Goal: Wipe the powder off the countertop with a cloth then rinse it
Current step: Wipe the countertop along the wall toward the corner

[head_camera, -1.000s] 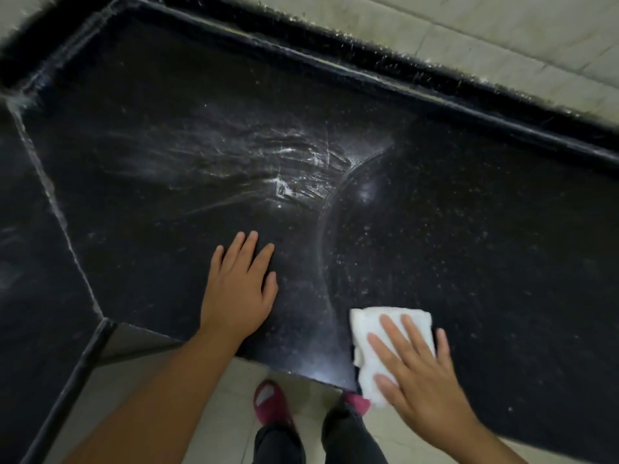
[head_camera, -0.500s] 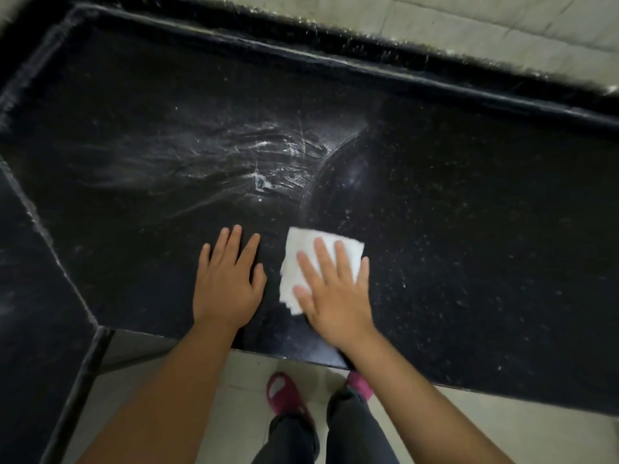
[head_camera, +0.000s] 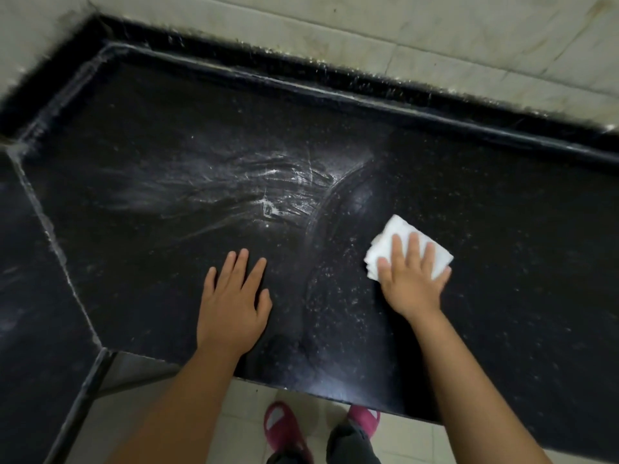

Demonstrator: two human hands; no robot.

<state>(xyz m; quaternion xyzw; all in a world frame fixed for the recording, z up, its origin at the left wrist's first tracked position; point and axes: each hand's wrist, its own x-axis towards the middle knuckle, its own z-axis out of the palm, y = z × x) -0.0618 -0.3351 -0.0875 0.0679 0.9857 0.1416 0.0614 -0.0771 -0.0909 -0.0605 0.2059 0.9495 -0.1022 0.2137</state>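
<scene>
Cloth [head_camera: 407,244] lies under flat right hand [head_camera: 410,284]; left hand [head_camera: 232,311] rests open near powder [head_camera: 268,185].

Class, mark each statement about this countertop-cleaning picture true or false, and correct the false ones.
1. The right hand presses a white cloth flat on the countertop. True.
2. The left hand holds a sponge. False: it rests flat on the countertop, holding nothing.
3. The thickest powder smear lies beyond the left hand, left of the cloth. True.
4. The cloth lies directly on that thick smear. False: it sits to its right, on a darker area with only scattered specks.
5. The person wears red slippers. True.
</scene>
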